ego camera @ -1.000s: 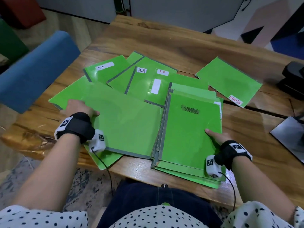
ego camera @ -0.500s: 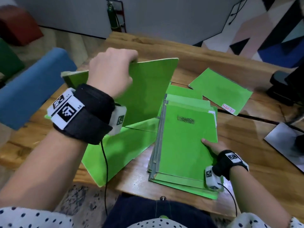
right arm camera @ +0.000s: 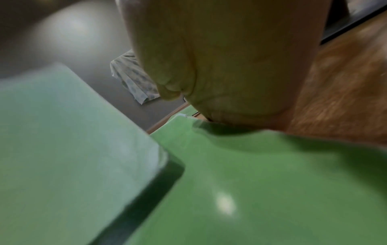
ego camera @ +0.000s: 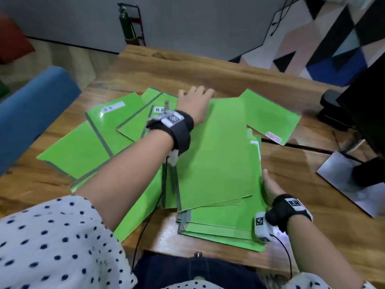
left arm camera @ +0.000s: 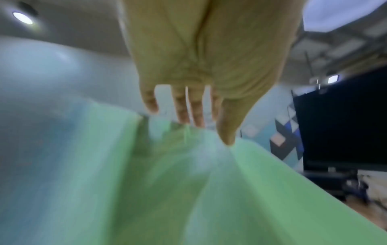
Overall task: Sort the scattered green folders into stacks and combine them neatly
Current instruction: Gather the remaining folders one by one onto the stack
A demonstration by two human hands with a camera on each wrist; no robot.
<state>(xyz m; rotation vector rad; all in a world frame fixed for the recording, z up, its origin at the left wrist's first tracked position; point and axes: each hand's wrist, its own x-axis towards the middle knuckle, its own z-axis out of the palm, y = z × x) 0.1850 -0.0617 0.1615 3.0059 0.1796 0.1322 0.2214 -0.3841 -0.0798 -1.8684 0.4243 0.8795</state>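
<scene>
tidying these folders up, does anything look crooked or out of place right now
Yes. The top folder under the left hand lies skewed on the stack, edges unaligned. The ADMIN folder sits apart.

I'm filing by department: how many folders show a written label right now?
3: one H.R folder at far left, a second H.R folder mid-pile with its label half covered, and the ADMIN folder at far right. Other labels may be hidden.

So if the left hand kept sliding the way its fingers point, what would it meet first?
Probably bare wooden table. The left hand lies flat at the far end of the top folder, fingers pointing away from the person; nothing shows beyond them, though depth is uncertain.
</scene>
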